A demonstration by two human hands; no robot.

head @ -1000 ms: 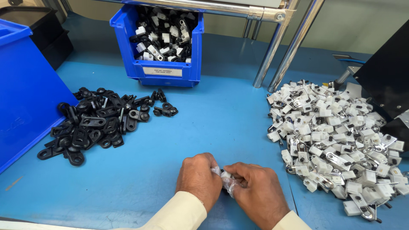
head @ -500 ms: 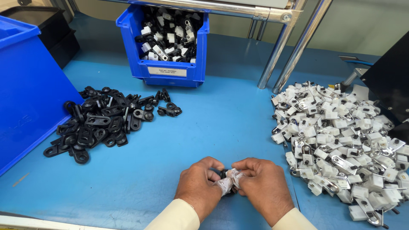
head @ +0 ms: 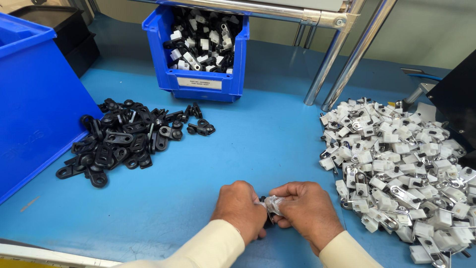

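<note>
Both hands meet low at the table's near edge: left hand [head: 240, 208] and right hand [head: 307, 211] each closed on the small white-and-metal clip [head: 271, 203] pinched between them, equally near; white clip pile [head: 396, 154] lies right; black links [head: 119, 144] left.

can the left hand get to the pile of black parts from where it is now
Probably yes, once freed. The left hand and right hand are both closed on a small white part, but only bare blue table lies between it and the black pile.
</note>
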